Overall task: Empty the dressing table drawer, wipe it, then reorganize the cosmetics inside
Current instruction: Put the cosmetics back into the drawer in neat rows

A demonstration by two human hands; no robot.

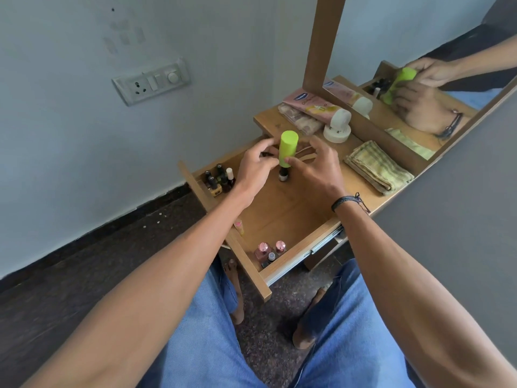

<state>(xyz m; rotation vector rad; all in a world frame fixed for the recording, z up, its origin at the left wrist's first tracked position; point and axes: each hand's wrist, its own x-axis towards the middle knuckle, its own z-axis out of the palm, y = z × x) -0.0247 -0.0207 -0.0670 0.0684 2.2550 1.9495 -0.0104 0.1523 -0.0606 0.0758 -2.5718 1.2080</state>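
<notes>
The wooden drawer (297, 254) is pulled out over my lap. I hold a lime green cylindrical bottle (288, 147) upright above its far end. My left hand (256, 170) pinches the bottle's lower end from the left, and my right hand (317, 168) touches it from the right with thumb and fingertips, the other fingers spread. Just below the bottle a small dark bottle (283, 175) stands on the drawer floor. Several nail polish bottles (219, 179) cluster in the far left corner. Pink-capped bottles (269, 251) stand in the near corner.
On the dressing table top lie a pink tube (314, 105), a white jar (337, 133), a clear packet (300, 121) and a folded yellow-green cloth (378, 167). The mirror (436, 88) behind them reflects my hands. A thin pink stick (239, 226) lies along the drawer's left wall.
</notes>
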